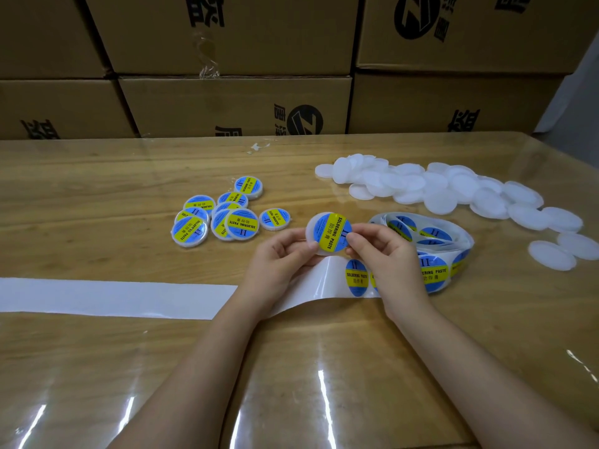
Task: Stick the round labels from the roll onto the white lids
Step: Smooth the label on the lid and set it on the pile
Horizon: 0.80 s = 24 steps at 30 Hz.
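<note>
The left hand (pixel 282 254) pinches a white lid (pixel 311 230) by its left edge, thumb and fingers curled on it, just above the table (pixel 97 176). The right hand (pixel 379 251) pinches the right edge of a blue-and-yellow label (pixel 335 233) lying over the lid's face, offset to the right. I cannot tell whether it is fully stuck. The roll (pixel 431 241) sits just right of the hands, and its bare strip (pixel 113 298) runs left under both wrists. Labelled lids (pixel 214 218) cluster to the left. Blank lids (pixel 453 192) heap behind the roll, with 2 apart at the right. Boxes (pixel 233 105) stand behind the table.
</note>
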### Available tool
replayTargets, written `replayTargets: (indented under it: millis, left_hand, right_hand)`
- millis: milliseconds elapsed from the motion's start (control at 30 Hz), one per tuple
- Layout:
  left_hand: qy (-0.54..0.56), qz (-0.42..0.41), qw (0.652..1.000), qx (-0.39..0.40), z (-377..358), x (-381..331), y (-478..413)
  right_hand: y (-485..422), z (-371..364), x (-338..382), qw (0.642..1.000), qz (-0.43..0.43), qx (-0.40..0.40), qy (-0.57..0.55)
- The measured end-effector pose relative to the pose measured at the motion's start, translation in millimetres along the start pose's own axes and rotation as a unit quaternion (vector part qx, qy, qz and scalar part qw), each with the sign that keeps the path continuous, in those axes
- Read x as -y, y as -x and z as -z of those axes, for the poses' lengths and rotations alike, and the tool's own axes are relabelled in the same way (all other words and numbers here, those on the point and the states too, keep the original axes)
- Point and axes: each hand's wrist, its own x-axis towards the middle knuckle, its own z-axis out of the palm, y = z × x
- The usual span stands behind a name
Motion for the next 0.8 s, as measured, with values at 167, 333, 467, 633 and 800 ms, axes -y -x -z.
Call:
replayTargets:
  millis: [167,333,467,633,800]
  left_hand:
    - [-0.005,-0.004,1.0,0.0,-0.7,0.8,-0.5]
    - [-0.012,-0.014,1.0,0.005,-1.8,1.1,-0.4]
    - [-0.013,-0.02,1.0,0.009,-1.5,1.5,-1.0]
    - [-0.03,-0.027,0.999,0.014,-1.2,2.7,-1.3]
    - [-0.055,-0.049,0.997,0.019,-1.6,2.7,-1.4]
  right_hand:
    - [-0.8,-0.9,-1.8,1.0,0.006,0.003,0.018]
    - [-1.2,-0.4,-4.2,1.0,0.009,0.002,0.03]
    - [-1.1,-0.2,-5.6,0.999,0.011,0.001,0.038]
    - [-0.9,0.2,-6.5,0.999,0.016,-0.003,0.048]
    - [-1.0,1.7,-8.6,0.998,0.018,-0.002,0.064]
